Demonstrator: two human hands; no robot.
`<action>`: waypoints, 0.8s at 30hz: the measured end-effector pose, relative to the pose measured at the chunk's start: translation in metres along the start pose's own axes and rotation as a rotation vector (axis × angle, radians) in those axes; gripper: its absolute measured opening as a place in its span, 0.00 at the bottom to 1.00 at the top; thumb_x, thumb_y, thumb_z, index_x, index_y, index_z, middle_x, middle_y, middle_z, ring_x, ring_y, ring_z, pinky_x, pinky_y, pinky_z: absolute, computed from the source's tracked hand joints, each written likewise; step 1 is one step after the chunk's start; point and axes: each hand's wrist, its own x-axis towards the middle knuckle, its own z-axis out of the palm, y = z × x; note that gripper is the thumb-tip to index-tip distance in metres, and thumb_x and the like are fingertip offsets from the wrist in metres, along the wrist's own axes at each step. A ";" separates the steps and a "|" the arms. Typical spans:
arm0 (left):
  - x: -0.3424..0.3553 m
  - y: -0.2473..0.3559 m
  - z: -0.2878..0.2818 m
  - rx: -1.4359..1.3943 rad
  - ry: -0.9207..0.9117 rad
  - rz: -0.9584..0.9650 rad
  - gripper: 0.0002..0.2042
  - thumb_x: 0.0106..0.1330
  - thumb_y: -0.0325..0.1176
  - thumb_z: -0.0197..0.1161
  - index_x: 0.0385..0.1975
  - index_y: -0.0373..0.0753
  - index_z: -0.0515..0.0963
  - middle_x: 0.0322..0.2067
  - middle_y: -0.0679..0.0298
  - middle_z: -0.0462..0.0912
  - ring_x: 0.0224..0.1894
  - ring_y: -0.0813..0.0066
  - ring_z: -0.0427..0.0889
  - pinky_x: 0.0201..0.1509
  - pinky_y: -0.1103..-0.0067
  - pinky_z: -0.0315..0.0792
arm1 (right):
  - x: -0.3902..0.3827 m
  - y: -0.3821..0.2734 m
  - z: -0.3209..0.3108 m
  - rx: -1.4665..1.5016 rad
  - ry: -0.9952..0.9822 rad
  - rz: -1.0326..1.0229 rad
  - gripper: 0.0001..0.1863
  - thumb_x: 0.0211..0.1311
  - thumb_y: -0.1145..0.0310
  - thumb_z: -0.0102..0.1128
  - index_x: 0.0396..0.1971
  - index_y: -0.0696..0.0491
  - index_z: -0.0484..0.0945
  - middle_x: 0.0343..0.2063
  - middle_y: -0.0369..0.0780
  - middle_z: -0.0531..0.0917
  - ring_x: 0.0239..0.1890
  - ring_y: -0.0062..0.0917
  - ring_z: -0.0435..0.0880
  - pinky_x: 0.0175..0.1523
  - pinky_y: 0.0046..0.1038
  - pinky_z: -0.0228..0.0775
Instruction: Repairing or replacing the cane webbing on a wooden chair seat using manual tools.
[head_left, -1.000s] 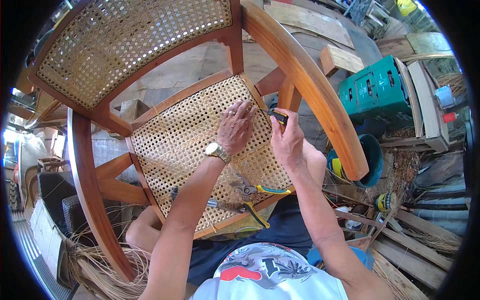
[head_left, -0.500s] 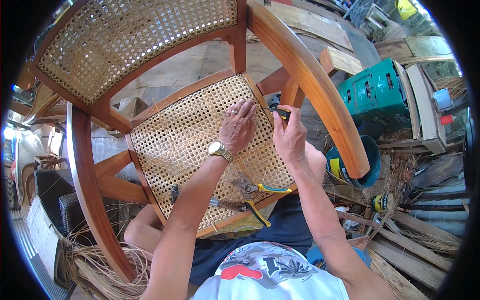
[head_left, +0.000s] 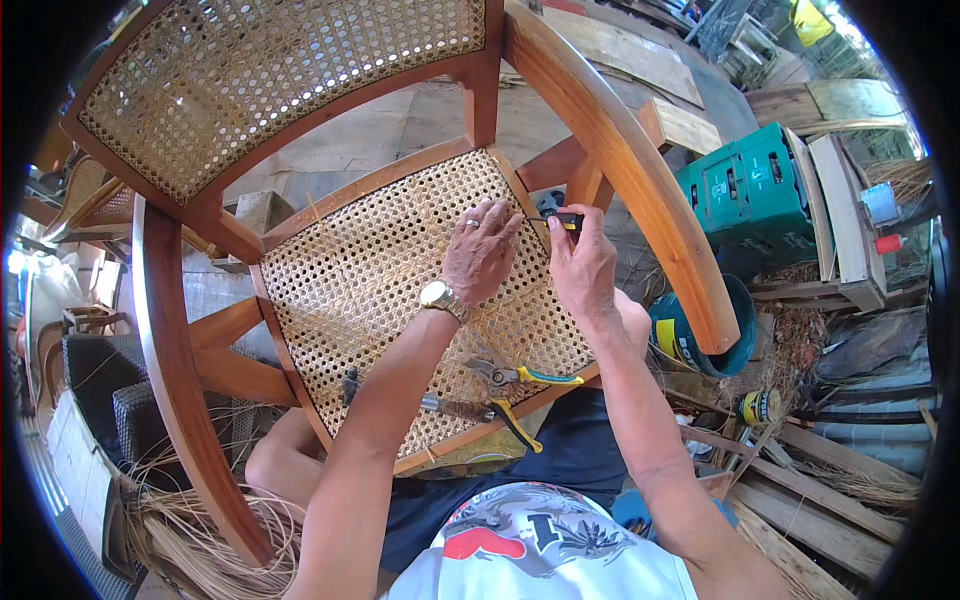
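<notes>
head view, black-handled tool [head_left: 568,222], long axis crosswise, pointing left

Green crates [head_left: 755,195] near a bucket [head_left: 743,312].

A glossy reddish-brown wooden armchair [head_left: 630,160] with a tan woven-cane seat [head_left: 360,270] and back [head_left: 290,70] spans upper left to centre, a slim black-and-yellow-handled tool [head_left: 569,221] roughly level at the seat's right edge.

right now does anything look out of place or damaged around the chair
Two untidy spots: the pliers lie spread open on the seat, handles over its front edge, and loose strands sprawl in a tangle at lower left. No clear damage shows.
</notes>
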 end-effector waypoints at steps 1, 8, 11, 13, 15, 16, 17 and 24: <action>0.000 0.000 0.000 -0.013 -0.005 -0.004 0.23 0.68 0.35 0.58 0.64 0.43 0.75 0.67 0.56 0.71 0.71 0.54 0.66 0.76 0.60 0.58 | 0.000 0.000 0.001 -0.018 0.001 -0.010 0.14 0.71 0.71 0.63 0.49 0.58 0.70 0.31 0.52 0.85 0.36 0.45 0.89 0.38 0.40 0.80; 0.000 0.000 -0.003 -0.023 -0.051 -0.013 0.22 0.69 0.35 0.57 0.64 0.46 0.76 0.67 0.54 0.70 0.71 0.53 0.66 0.76 0.60 0.57 | 0.012 -0.005 0.011 -0.113 -0.005 -0.023 0.14 0.68 0.73 0.64 0.48 0.58 0.70 0.30 0.54 0.84 0.36 0.51 0.87 0.39 0.45 0.79; 0.012 -0.001 -0.003 -0.059 -0.042 -0.063 0.22 0.66 0.38 0.61 0.61 0.46 0.77 0.64 0.57 0.75 0.68 0.55 0.70 0.73 0.58 0.61 | 0.037 -0.005 0.019 -0.232 -0.010 -0.124 0.16 0.65 0.70 0.66 0.48 0.57 0.72 0.31 0.55 0.84 0.38 0.55 0.86 0.41 0.50 0.77; 0.015 0.006 -0.001 -0.234 -0.009 -0.166 0.22 0.63 0.41 0.64 0.58 0.46 0.79 0.58 0.58 0.80 0.62 0.55 0.76 0.69 0.58 0.65 | 0.045 -0.003 0.022 -0.325 -0.037 -0.176 0.17 0.64 0.68 0.68 0.47 0.58 0.73 0.33 0.56 0.85 0.39 0.56 0.86 0.43 0.51 0.77; 0.027 0.012 0.005 -0.428 0.053 -0.247 0.21 0.63 0.43 0.65 0.55 0.43 0.80 0.50 0.55 0.85 0.55 0.52 0.81 0.64 0.60 0.70 | 0.055 -0.003 0.023 -0.312 -0.104 -0.130 0.20 0.63 0.63 0.69 0.47 0.60 0.75 0.37 0.58 0.85 0.43 0.56 0.85 0.48 0.49 0.77; 0.033 0.015 0.008 -0.484 0.034 -0.257 0.20 0.64 0.43 0.64 0.54 0.41 0.80 0.46 0.53 0.86 0.52 0.50 0.82 0.61 0.60 0.73 | 0.058 -0.004 0.023 -0.296 -0.147 -0.070 0.22 0.63 0.61 0.69 0.47 0.62 0.76 0.41 0.60 0.84 0.46 0.57 0.84 0.52 0.48 0.76; 0.037 0.017 0.010 -0.421 0.004 -0.293 0.19 0.66 0.43 0.63 0.53 0.41 0.80 0.44 0.52 0.86 0.51 0.49 0.83 0.58 0.60 0.74 | 0.059 -0.007 0.020 -0.338 -0.182 -0.047 0.23 0.63 0.60 0.70 0.47 0.62 0.76 0.42 0.60 0.84 0.47 0.57 0.84 0.52 0.48 0.77; 0.046 0.011 0.013 -0.423 -0.074 -0.326 0.15 0.70 0.44 0.58 0.43 0.39 0.83 0.41 0.46 0.85 0.47 0.44 0.82 0.52 0.57 0.75 | -0.078 -0.047 -0.040 0.057 -0.268 -0.101 0.22 0.67 0.63 0.66 0.52 0.60 0.72 0.43 0.54 0.82 0.41 0.50 0.84 0.47 0.44 0.77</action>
